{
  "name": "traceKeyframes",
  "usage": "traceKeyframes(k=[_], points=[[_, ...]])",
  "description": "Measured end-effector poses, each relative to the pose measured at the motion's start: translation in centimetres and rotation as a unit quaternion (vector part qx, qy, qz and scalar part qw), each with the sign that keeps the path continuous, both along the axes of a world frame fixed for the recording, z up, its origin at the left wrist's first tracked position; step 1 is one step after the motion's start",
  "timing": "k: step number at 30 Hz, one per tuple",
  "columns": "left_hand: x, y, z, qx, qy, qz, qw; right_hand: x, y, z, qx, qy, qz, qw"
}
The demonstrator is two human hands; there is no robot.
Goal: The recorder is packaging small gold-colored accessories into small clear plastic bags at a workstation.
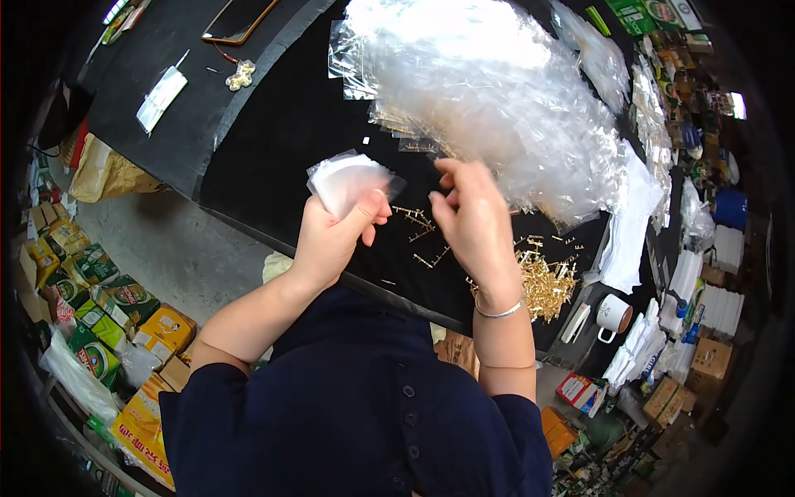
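Observation:
My left hand [339, 236] grips a small stack of clear plastic bags [348, 180], whitish and fanned at the top, with the thumb pressed across it. To its right, my right hand [474, 211] hovers over the black table, its fingers bent and the thumb apart from the index finger. Nothing shows between them, though the fingertips are slightly blurred. Just beyond that hand spreads a big heap of clear plastic bags [505, 108], some with gold pieces inside. Loose gold-coloured metal pieces [418, 219] lie between my hands. A larger gold pile [546, 286] sits beside my right wrist.
A white mug [614, 315] stands at the table's right edge, near white sheets [629, 224]. At the far left lie a phone [238, 20], a white packet [162, 98] and a small gold trinket [241, 75]. Stacked boxes [124, 298] fill the floor at left.

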State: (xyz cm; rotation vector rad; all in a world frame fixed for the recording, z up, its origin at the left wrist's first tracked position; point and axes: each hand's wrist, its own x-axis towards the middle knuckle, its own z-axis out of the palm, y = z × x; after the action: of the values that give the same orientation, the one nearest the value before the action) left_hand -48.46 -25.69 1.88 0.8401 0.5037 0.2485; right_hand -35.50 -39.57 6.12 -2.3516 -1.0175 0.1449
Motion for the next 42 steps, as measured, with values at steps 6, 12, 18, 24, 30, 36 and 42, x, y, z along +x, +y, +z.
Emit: traceKeyframes(k=[6, 12, 18, 24, 30, 36, 42], points=[[0.4, -0.7, 0.4, 0.022, -0.005, -0.018, 1.0, 0.3, -0.3, -1.2, -0.097, -0.023, 0.071, 0.992], [0.1, -0.7, 0.3, 0.004, 0.003, -0.03, 1.0, -0.7, 1.2, 2.8, 0.246, 0.181, 0.042, 0.951], [0.1, -1.1, 0.2, -0.031, -0.021, -0.023, 0.999, -1.1, 1.7, 3.1, 0.228, 0.137, 0.094, 0.959], [0.3, -1.1, 0.1, 0.024, -0.01, 0.006, 1.0, 0.3, 1.1, 2.4, 0.191, 0.106, 0.141, 0.966], [0.4, 1.2, 0.8, 0.005, 0.003, 0.08, 0.997, 0.5, 1.6, 2.1, 0.179, -0.011, 0.017, 0.984], [-0.1, 0.5, -0.1, 0.061, 0.008, 0.019, 0.998, -1.3, 1.7, -1.0, -0.035, 0.013, 0.136, 0.99], [-0.2, 0.0, -0.2, 0.028, 0.002, 0.003, 1.0, -0.9, 1.7, 0.5, 0.055, 0.144, 0.093, 0.984]])
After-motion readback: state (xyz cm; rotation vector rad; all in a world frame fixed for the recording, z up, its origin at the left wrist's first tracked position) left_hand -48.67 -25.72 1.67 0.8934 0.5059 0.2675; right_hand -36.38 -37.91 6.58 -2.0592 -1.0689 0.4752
